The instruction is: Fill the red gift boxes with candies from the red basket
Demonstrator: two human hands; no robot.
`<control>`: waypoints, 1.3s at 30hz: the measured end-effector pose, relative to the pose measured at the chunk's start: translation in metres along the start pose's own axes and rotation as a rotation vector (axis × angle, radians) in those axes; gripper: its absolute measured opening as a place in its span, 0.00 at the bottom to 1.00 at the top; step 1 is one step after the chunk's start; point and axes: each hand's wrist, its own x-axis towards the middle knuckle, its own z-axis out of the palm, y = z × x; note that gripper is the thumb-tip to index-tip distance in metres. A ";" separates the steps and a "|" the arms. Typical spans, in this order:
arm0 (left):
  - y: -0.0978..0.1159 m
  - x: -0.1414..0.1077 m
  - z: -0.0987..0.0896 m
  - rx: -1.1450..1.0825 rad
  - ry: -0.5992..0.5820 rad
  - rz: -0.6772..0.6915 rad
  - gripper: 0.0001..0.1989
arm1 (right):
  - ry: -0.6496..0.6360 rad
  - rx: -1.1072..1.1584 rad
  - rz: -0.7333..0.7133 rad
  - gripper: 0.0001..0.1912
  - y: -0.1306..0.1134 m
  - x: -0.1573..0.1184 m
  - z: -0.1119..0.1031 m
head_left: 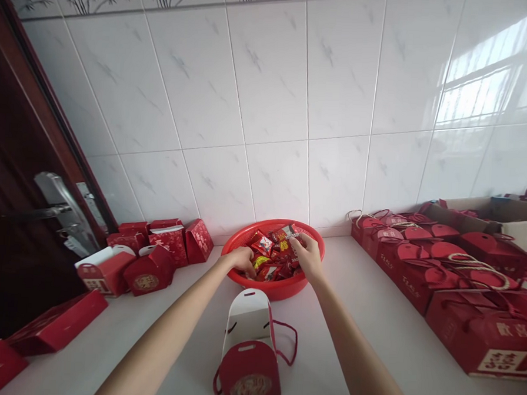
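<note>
A red plastic basket (pixel 280 291) holds several wrapped candies (pixel 272 273), mostly in red wrappers. My left hand (pixel 243 261) reaches over the basket's left side, its fingers curled down among the candies; what they grip is hidden. At the right side, my right hand (pixel 309 254) has thumb and fingers closed on the edge of a red and yellow candy packet (pixel 285 235). In front of the basket, between my forearms, stands a red gift box (pixel 249 370) with its top open, a white inside and a red cord handle.
Several red boxes (pixel 151 271) stand at the left near a dark door (pixel 23 149) with a metal handle. Along the right are rows of closed red gift boxes (pixel 460 326) with cords, and a cardboard carton (pixel 524 233) behind them. A tiled wall (pixel 278 92) rises behind the basket.
</note>
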 end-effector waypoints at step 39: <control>0.009 -0.013 -0.005 -1.044 0.324 0.323 0.08 | -0.079 0.071 0.035 0.18 0.000 0.001 -0.001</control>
